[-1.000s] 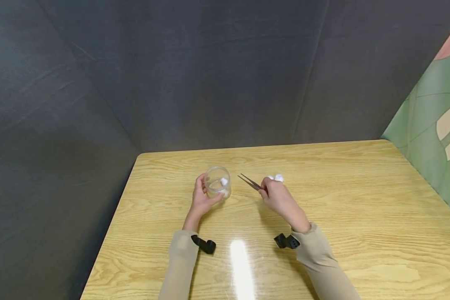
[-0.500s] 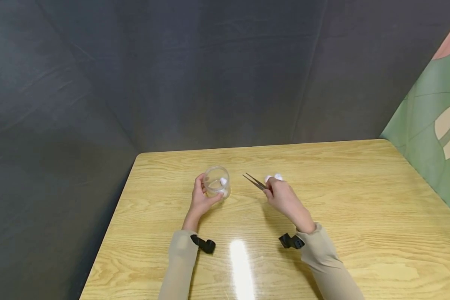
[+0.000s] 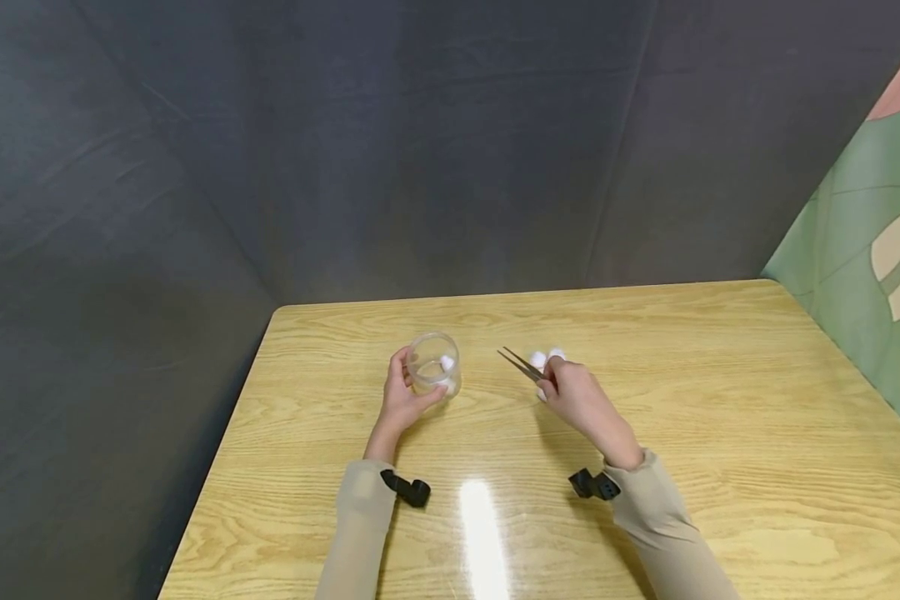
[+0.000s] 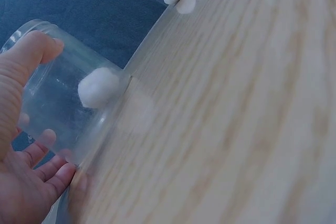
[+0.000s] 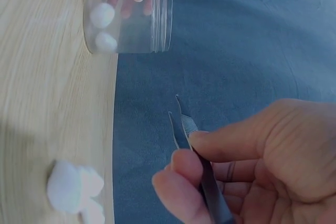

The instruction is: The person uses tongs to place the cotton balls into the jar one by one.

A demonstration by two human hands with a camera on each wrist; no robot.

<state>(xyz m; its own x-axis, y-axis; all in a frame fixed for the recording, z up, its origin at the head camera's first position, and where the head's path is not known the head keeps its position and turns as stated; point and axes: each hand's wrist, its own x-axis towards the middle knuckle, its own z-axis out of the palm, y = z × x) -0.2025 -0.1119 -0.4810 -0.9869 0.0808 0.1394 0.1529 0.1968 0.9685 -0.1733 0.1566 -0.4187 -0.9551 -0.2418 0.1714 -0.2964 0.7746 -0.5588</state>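
My left hand [image 3: 401, 406] holds a clear plastic jar [image 4: 58, 93] upright on the table, thumb on one side and fingers around the other. Two cotton balls [image 5: 102, 15] lie at the bottom of the jar in the right wrist view. In my right hand [image 3: 581, 402] a pair of metal tweezers [image 3: 523, 366] is pinched between thumb and fingers. Its tips stand apart with nothing between them, pointing up and left. Several loose cotton balls [image 5: 65, 187] sit together on the table below the right hand, which partly covers them in the head view.
The wood-grain table [image 3: 330, 342] reaches back to a dark cloth partition [image 3: 450, 167], which also stands along its left side. A leaf-patterned panel [image 3: 855, 250] borders the right. Each wrist wears a small black camera [image 3: 412, 492]. Light glares off the table's front middle.
My right hand has moved right with the tweezers, away from the jar and over the loose cotton balls, uncovering more of them. The left hand and jar have stayed nearly still.
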